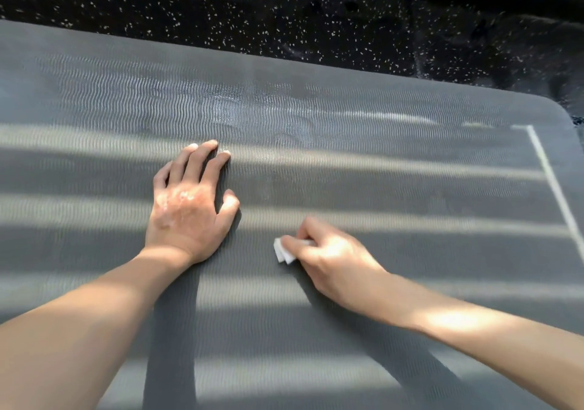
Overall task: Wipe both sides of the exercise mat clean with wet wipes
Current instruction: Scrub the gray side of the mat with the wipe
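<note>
The exercise mat [379, 188] lies on the speckled floor [284, 24], left hand [186, 207] spread flat on it, right hand [328, 255] pinching a wet wipe [282, 251] (damp sheen [234, 100] near its far edge: this side seemingly part-wiped, underside probably not yet done).

Head view — close, forward-down onto mat [347, 163]

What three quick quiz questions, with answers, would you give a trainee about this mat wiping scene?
1. True or false: the left hand lies flat on the mat.
2. Which hand holds the wet wipe? A, the left hand; B, the right hand.
3. Fill in: the floor beyond the mat is black with pale ____.
Key: 1 true; 2 B; 3 specks.
</note>
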The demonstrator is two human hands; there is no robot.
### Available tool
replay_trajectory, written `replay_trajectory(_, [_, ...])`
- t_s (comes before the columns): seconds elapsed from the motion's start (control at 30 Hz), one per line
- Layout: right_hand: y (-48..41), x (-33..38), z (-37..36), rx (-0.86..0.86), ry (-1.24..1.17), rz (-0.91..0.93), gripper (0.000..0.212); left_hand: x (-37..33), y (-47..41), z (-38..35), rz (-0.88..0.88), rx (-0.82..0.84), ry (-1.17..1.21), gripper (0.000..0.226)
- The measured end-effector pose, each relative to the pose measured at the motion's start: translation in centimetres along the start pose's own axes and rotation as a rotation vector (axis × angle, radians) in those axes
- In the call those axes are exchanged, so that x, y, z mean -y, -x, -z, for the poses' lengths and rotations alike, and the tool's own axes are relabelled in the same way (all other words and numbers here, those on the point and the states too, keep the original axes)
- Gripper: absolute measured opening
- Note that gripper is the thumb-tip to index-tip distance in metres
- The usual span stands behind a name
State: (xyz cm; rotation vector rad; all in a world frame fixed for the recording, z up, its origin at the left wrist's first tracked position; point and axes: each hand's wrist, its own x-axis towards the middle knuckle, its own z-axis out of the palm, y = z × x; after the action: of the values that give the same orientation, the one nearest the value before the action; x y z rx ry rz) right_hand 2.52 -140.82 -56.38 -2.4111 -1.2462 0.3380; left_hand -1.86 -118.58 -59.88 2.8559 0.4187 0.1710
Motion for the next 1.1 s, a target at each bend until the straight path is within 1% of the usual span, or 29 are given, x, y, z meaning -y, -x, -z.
replay_trajectory(0.03, [-0.7, -0.3, 0.2, -0.007, -0.012, -0.003, 0.017, 0.0, 0.0, 0.0, 0.002, -0.001, 0.0, 0.059])
replay_trajectory(0.07, [-1.9, -0.4, 0.7, -0.056, -0.022, 0.014, 0.022, 0.0, -0.1, 0.0, 0.003, -0.001, 0.002, 0.059])
replay_trajectory(0.1, [-3.3, -0.9, 1.0, -0.064, -0.003, -0.027, 0.025, -0.1, 0.0, 0.0, 0.002, -0.003, 0.007, 0.059])
replay_trajectory(0.2, [-6.2, -1.6, 1.0, -0.145, -0.002, -0.115, 0.022, 0.0, 0.0, 0.0, 0.002, -0.006, 0.015, 0.06])
replay_trajectory(0.27, [-4.5, -1.7, -0.6, -0.154, 0.08, -0.114, 0.033, 0.0, 0.1, 0.0, -0.004, -0.008, 0.021, 0.061])
replay_trajectory(0.3, [-2.8, -1.2, -1.4, -0.14, 0.09, -0.071, 0.037, 0.0, 0.0, 0.0, -0.006, -0.012, 0.025, 0.061])
replay_trajectory(0.33, [-0.8, -0.2, -1.9, -0.118, 0.083, -0.025, 0.034, 0.0, 0.1, 0.0, -0.008, -0.017, 0.031, 0.061])
replay_trajectory(0.4, [2.4, 1.7, -2.1, -0.063, 0.017, -0.008, 0.013, 0.0, 0.2, 0.0, -0.007, -0.017, 0.035, 0.061])
replay_trajectory(0.43, [3.0, 1.7, -2.1, -0.045, 0.009, 0.0, 0.007, -0.1, 0.3, 0.0, -0.009, -0.018, 0.035, 0.06])
replay_trajectory(0.47, [2.5, 1.6, -1.9, -0.044, -0.003, -0.006, 0.008, 0.0, 0.2, 0.0, -0.011, -0.02, 0.034, 0.06])
replay_trajectory(0.5, [1.4, 1.2, -1.6, -0.071, -0.012, -0.03, 0.013, -0.1, 0.2, 0.0, -0.014, -0.021, 0.036, 0.06])
replay_trajectory(0.57, [-1.5, 0.4, -1.1, -0.189, -0.025, -0.071, 0.026, -0.1, 0.3, -0.1, -0.02, -0.013, 0.018, 0.061])
replay_trajectory(0.63, [-3.1, 0.0, -1.2, -0.281, 0.005, -0.123, 0.031, -0.2, 0.5, -0.2, -0.026, 0.022, -0.02, 0.064])
replay_trajectory(0.67, [-2.8, 0.4, -1.4, -0.302, 0.016, -0.121, 0.034, -0.2, 0.5, -0.3, -0.022, 0.056, -0.039, 0.067])
replay_trajectory(0.7, [-1.9, 0.9, -1.8, -0.307, 0.03, -0.112, 0.034, -0.4, 0.5, -0.4, -0.014, 0.092, -0.054, 0.069])
replay_trajectory(0.8, [3.2, 2.8, -3.1, -0.194, 0.042, -0.094, 0.017, -0.9, 1.4, -0.4, 0.025, 0.142, -0.092, 0.065])
replay_trajectory(0.83, [4.7, 3.3, -3.2, -0.157, 0.004, -0.07, 0.017, -0.9, 2.3, -0.3, 0.02, 0.144, -0.115, 0.064])
replay_trajectory(0.9, [5.6, 3.6, -3.0, -0.098, -0.041, -0.047, 0.018, -1.0, 4.9, -0.5, -0.053, 0.113, -0.145, 0.064])
replay_trajectory(0.97, [3.8, 2.9, -2.7, -0.132, 0.002, -0.12, 0.017, -0.9, 7.5, -0.5, -0.111, 0.083, -0.145, 0.062])
replay_trajectory(1.0, [2.7, 2.6, -2.3, -0.158, 0.022, -0.173, 0.017, -0.8, 8.8, -0.5, -0.11, 0.077, -0.133, 0.061])
replay_trajectory(1.07, [0.8, 2.2, -2.1, -0.224, 0.07, -0.211, 0.02, -0.7, 11.3, 0.0, -0.108, 0.067, -0.098, 0.062])
replay_trajectory(1.1, [0.7, 2.4, -2.1, -0.231, 0.063, -0.246, 0.02, -0.7, 12.9, 0.2, -0.136, 0.056, -0.091, 0.061])
